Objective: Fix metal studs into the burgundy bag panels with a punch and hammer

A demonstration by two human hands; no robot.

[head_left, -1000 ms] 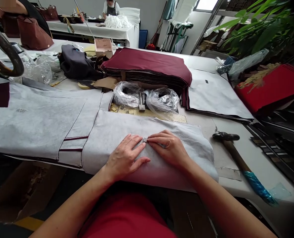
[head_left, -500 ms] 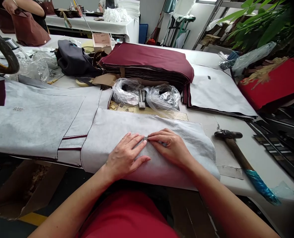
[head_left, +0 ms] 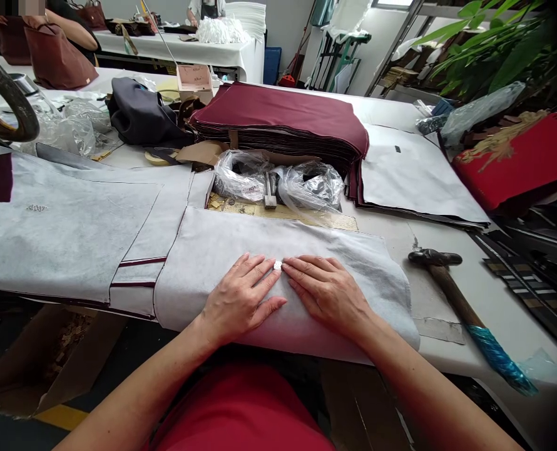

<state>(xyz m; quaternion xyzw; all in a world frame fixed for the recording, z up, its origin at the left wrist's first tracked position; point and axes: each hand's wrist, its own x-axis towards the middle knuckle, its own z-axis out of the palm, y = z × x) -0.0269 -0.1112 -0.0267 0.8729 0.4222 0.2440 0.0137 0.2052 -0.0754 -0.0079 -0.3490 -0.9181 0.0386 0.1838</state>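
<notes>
Right between left hand and right hand fingertips: metal fitting

Both hands lie flat on a cloth sheet at the near edge of the tabletop. The left hand is just left of a small metal piece. The right hand is just right of it. The fingers of both hands touch the piece.

Behind the sheet lie plastic bags, and behind those is a stack of cloth. A bag sits left of the stack. A hammer lies right of the sheet, apart from it. More sheets lie to the left.
</notes>
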